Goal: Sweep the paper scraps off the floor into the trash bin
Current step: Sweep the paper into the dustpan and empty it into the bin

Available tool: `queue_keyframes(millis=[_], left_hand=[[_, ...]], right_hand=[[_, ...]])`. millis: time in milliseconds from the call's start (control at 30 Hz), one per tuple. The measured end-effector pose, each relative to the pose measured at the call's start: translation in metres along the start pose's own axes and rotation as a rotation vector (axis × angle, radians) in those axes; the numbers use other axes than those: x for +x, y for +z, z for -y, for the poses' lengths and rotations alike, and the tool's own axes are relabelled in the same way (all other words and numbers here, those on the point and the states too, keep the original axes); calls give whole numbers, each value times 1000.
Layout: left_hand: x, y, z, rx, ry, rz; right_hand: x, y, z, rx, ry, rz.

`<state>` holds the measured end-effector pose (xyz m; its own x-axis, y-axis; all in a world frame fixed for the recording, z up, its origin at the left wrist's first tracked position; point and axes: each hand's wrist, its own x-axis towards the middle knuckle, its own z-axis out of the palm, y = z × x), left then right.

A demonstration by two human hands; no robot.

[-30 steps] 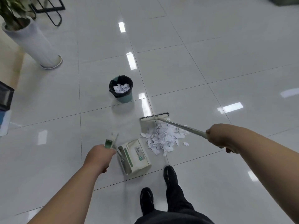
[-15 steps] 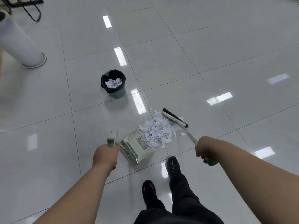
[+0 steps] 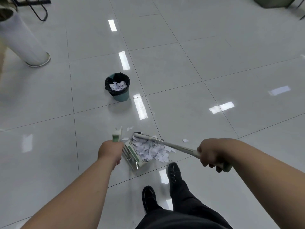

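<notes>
My left hand (image 3: 110, 151) grips the white-and-green handle of the dustpan (image 3: 132, 157), which sits on the floor in front of my feet. A heap of white paper scraps (image 3: 148, 148) lies in the pan and spills over its right lip. My right hand (image 3: 210, 155) grips the broom handle (image 3: 179, 147); the broom head (image 3: 148, 137) lies along the far edge of the heap. Three loose scraps (image 3: 185, 140) stay on the tiles around the pan. The green trash bin (image 3: 118, 86), with a black liner and scraps inside, stands further ahead.
A tall white planter (image 3: 24, 45) stands at the far left beside black metal chair legs (image 3: 39, 12). Dark furniture (image 3: 270, 2) shows at the top right. My black shoes (image 3: 173, 173) are just behind the dustpan. Glossy tiles stretch to the right.
The broom head has swept leftward over the heap, pushing most scraps into the dustpan. My right hand followed toward the pan. The left hand kept the dustpan in place.
</notes>
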<state>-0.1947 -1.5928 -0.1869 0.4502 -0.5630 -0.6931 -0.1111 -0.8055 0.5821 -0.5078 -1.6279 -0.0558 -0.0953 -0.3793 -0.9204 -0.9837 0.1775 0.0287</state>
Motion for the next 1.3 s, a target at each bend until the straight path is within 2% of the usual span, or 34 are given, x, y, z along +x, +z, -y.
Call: queue_keyframes(millis=[400,533,733,867,1067,1300], left_hand=[[-16,-12,15,-8,-84,145],[-20,-5,21,23,-75,174],[-32,15,27,31,-62,205],[-38,26,24,5,-58,214],[-39,29,23,-30,-69,214],[-37,23,26,-145,-92,166]], right_hand=[[5,15,-51,342,174,-118],[14,24,-54,358,143,-174],[14,66,-43,663,165,3],[-1,80,-15,888,94,117],[-19,71,5,1004,87,148],[-34,33,6,984,68,135]])
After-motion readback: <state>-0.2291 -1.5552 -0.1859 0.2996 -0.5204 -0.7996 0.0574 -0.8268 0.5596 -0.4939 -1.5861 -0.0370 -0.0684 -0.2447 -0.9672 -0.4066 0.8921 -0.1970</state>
